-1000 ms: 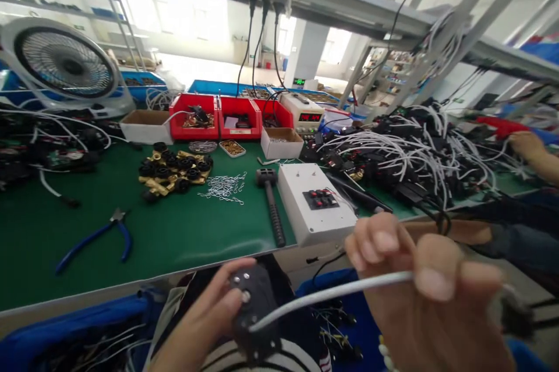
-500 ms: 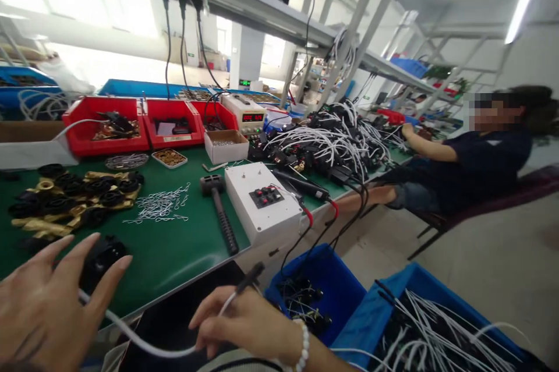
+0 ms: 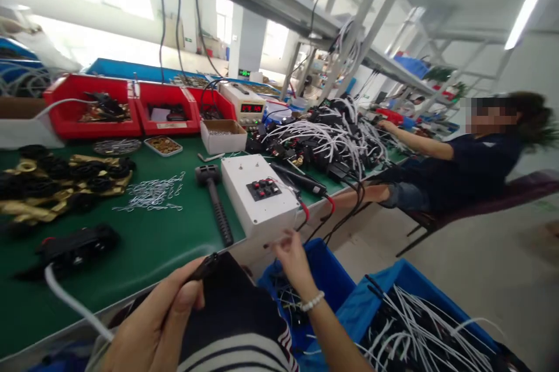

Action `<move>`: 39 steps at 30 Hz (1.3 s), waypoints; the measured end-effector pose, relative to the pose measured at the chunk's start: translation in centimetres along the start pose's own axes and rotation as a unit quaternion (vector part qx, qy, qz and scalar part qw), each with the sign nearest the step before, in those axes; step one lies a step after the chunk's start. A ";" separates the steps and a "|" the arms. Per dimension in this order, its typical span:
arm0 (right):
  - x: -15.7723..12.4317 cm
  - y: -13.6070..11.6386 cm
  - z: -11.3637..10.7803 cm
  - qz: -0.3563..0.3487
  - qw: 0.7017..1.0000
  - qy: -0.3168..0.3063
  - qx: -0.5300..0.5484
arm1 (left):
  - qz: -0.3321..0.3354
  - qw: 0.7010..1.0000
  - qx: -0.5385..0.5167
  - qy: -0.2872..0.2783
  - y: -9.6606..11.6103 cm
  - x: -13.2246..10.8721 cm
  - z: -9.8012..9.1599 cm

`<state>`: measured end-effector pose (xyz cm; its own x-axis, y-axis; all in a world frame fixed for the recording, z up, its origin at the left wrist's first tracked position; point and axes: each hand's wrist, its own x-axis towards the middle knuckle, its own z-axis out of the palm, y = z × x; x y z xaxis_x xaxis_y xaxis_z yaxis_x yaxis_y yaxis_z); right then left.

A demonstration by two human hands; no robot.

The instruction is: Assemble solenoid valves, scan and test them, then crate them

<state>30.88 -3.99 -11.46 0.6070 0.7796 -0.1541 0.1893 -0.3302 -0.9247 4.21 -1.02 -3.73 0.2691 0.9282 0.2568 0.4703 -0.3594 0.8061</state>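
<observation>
My left hand (image 3: 161, 314), low in the view, is closed on the black end (image 3: 207, 267) of a white cable (image 3: 72, 299). The cable's other end joins a black switch-like part (image 3: 78, 247) lying on the green bench top at left. My right hand (image 3: 293, 258), with a bead bracelet, is just below the front edge of the white control box (image 3: 259, 194). Its fingertips are pinched close to a small dark tip; what they hold, if anything, I cannot make out.
A black-handled hammer (image 3: 216, 203) lies left of the box, beside wire clips (image 3: 152, 191) and brass-and-black parts (image 3: 65, 177). Red bins (image 3: 94, 130) stand behind. Blue crates (image 3: 343, 279) are at lower right. A co-worker (image 3: 471, 186) sits at right near piled cabled parts (image 3: 323, 139).
My left hand has moved right, off the black part, and now grips the cable's black end. The right hand has let go of the cable and moved up and right to the box's edge.
</observation>
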 end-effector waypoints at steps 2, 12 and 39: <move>2.3 1.4 -0.9 0.015 0.999 0.043 0.010 | -0.013 0.999 -0.017 -0.030 1.3 0.1 -0.4; 3.4 5.3 5.3 0.066 0.981 -0.181 0.012 | -0.023 0.994 -0.101 0.037 3.8 0.1 -0.8; -5.9 -10.9 1.4 -0.208 0.896 -0.175 0.351 | 0.090 0.994 -0.042 0.044 3.9 0.4 -0.6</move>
<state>24.17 -4.23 -0.98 0.2949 0.9167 0.2694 -0.2638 0.3491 -0.8992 5.62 -1.98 -0.19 0.2663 0.8554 0.4443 0.3489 -0.5152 0.7828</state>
